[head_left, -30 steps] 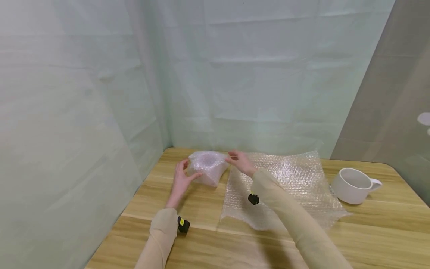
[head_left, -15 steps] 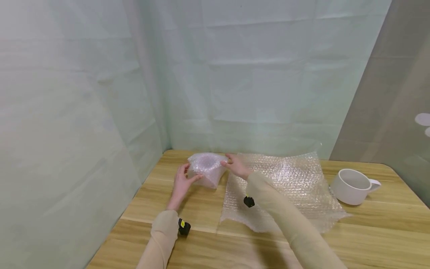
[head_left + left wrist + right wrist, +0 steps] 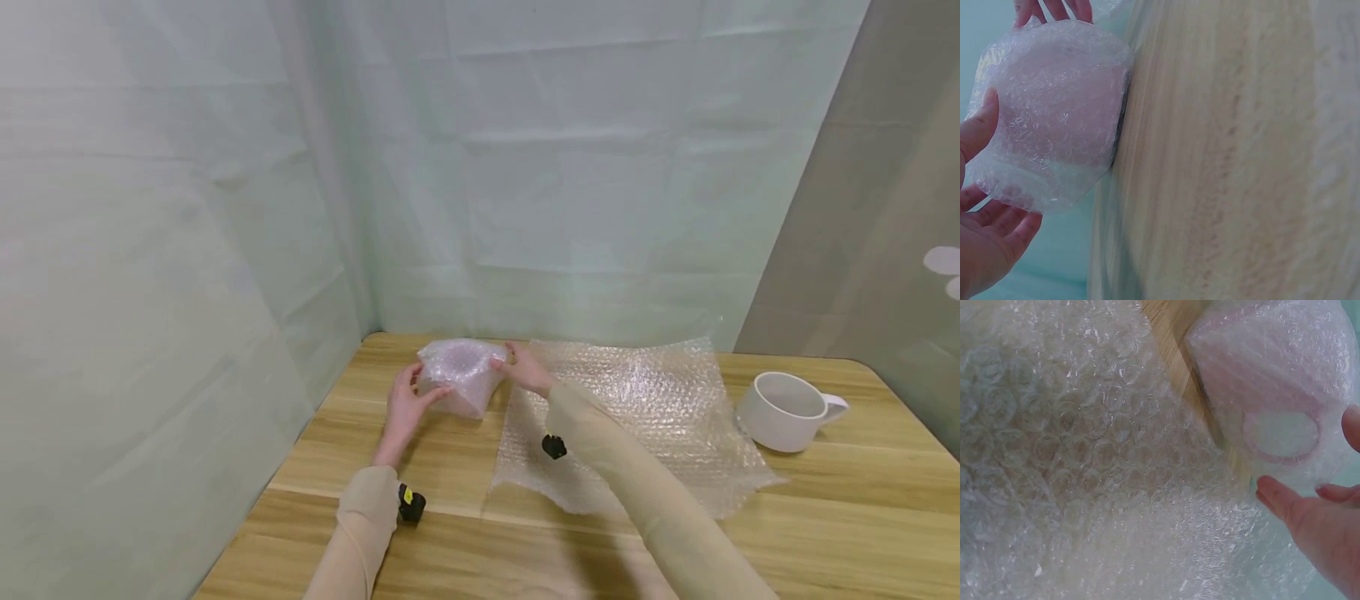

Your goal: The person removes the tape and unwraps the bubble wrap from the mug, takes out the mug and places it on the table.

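Note:
A pink mug [image 3: 463,379] wrapped in bubble wrap stands at the back left of the table; its looped handle [image 3: 1282,457] shows through the plastic in the right wrist view. My left hand [image 3: 405,408] holds its left side, with the thumb [image 3: 984,125] on the near face and the fingers curving round behind. On the opposite side, my right hand [image 3: 528,371] touches the wrap near the handle, thumb and fingers spread and loosely bent. In the left wrist view the right hand's fingers [image 3: 1054,9] rest along the wrap's far edge.
A flat sheet of bubble wrap [image 3: 652,417] lies to the right of the wrapped mug, partly under my right arm. An unwrapped white mug [image 3: 783,421] stands beyond it, handle pointing right. Cloth curtains [image 3: 570,183] hang behind the wooden table [image 3: 465,542].
My right hand has shifted slightly left, closer in on the wrapped mug. My left hand and the wrapped mug stay nearly where they were.

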### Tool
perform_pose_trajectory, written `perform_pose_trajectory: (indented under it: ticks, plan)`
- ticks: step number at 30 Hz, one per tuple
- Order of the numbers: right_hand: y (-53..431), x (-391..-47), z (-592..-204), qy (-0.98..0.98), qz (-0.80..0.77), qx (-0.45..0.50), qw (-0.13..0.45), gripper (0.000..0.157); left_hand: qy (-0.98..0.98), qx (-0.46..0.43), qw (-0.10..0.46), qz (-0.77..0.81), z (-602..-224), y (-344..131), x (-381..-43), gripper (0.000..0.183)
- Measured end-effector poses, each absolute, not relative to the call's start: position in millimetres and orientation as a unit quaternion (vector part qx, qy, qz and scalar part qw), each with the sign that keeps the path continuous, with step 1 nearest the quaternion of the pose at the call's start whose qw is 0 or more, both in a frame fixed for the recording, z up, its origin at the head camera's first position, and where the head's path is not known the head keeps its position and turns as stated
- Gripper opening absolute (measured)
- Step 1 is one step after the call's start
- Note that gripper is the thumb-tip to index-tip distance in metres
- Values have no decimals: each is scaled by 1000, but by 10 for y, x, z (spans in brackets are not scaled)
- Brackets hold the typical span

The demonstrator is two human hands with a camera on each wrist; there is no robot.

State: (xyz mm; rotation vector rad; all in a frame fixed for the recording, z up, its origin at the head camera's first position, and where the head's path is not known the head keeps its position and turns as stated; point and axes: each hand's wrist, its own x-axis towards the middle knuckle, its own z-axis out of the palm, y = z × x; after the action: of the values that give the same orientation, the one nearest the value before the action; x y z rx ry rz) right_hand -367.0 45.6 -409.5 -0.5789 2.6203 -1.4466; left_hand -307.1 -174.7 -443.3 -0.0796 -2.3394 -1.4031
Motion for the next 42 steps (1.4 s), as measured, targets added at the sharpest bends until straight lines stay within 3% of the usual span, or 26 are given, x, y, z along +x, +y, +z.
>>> perform_pose_trajectory:
  ticks: [4,8,11,13,32,42]
  plan:
    - [486,-4056,-4536,842,-489,-228,3,70,-842,-29,208,-497,-4418,-1736,-3076,63]
    - [464,-4174,-4674,825,-524,-213,19,68,-844,-28,210,-493,-4410,-1730,-3079,62]
    - [441,-3737,-4214,822,-540,-170,60,62,-843,-29,222,-489,-4415,-1733,-3091,58]
    - [434,-3623,-4108,819,-544,-169,59,61,-839,-32,234,-490,-4422,-1735,-3100,54]
    - [298,-3572,-4143,805,-564,-179,48,53,-822,-13,308,-478,-4407,-1811,-3056,50]
    - [296,-3544,-4007,786,-594,-170,39,56,-801,-9,300,-518,-4292,-1815,-2995,49]
